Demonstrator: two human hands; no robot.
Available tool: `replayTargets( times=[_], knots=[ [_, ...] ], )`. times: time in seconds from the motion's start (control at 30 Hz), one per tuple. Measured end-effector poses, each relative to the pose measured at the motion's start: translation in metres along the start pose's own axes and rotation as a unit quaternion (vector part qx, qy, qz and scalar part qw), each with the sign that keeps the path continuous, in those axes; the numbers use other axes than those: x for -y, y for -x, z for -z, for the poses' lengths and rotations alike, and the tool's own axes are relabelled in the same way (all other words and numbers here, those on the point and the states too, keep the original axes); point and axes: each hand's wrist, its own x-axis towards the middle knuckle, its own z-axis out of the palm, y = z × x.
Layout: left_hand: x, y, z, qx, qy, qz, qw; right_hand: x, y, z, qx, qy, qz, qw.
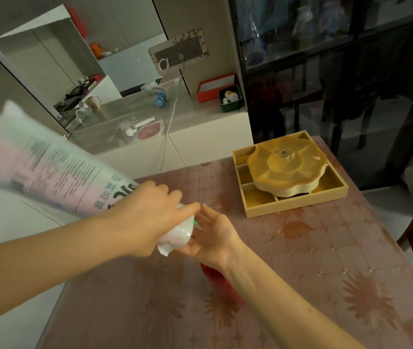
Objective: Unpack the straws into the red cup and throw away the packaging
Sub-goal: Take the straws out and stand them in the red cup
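Observation:
A long clear plastic straw pack with printed text slants from the upper left down to the table's middle. My left hand grips it near its lower, open end. Pale straws fill the pack, and a green straw tip pokes out of the mouth. My right hand is cupped palm-up just under that mouth, fingers apart, touching the pack's end. The red cup is mostly hidden under my right wrist and forearm; whether it stands or lies is unclear.
A tan compartment tray with a scalloped lidded dish on it sits at the table's far right. The table has a reddish floral cover. A white counter with clutter lies beyond, a dark glass cabinet to the right.

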Motion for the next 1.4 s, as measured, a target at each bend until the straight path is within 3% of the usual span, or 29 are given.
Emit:
replayTargets(
  times=[0.17, 0.37, 0.47, 0.6, 0.77, 0.87, 1.07, 1.23, 1.33, 1.4],
  knots=[
    [0.004, -0.010, 0.007, 0.018, -0.089, -0.017, 0.996, -0.001, 0.000, -0.003, 0.045, -0.028, -0.029, 0.998],
    [0.004, 0.000, -0.011, -0.018, -0.001, 0.018, 1.000, 0.002, 0.005, -0.004, -0.012, 0.042, 0.014, 0.999],
    [0.002, 0.007, -0.031, -0.065, 0.106, 0.056, 0.991, 0.006, 0.008, -0.001, -0.025, 0.176, 0.085, 0.980],
    [-0.004, 0.017, -0.050, -0.112, 0.234, 0.101, 0.960, 0.015, 0.020, 0.000, 0.009, 0.413, 0.180, 0.893],
    [-0.021, 0.024, -0.064, -0.147, 0.363, 0.170, 0.904, 0.022, 0.024, -0.006, -0.026, 0.622, 0.339, 0.705],
    [-0.031, 0.028, -0.073, -0.156, 0.403, 0.201, 0.879, 0.032, 0.032, -0.014, -0.033, 0.654, 0.364, 0.663],
    [-0.047, 0.032, -0.092, -0.223, 0.465, 0.252, 0.819, 0.052, 0.040, -0.029, -0.065, 0.643, 0.360, 0.673],
    [-0.058, 0.028, -0.100, -0.275, 0.519, 0.269, 0.763, 0.040, 0.039, -0.032, -0.119, 0.505, 0.394, 0.759],
    [-0.064, 0.024, -0.097, -0.289, 0.537, 0.263, 0.748, 0.022, 0.034, -0.031, -0.078, 0.413, 0.309, 0.853],
    [-0.065, 0.021, -0.096, -0.298, 0.533, 0.253, 0.750, 0.013, 0.029, -0.035, -0.051, 0.367, 0.259, 0.892]
  ],
)
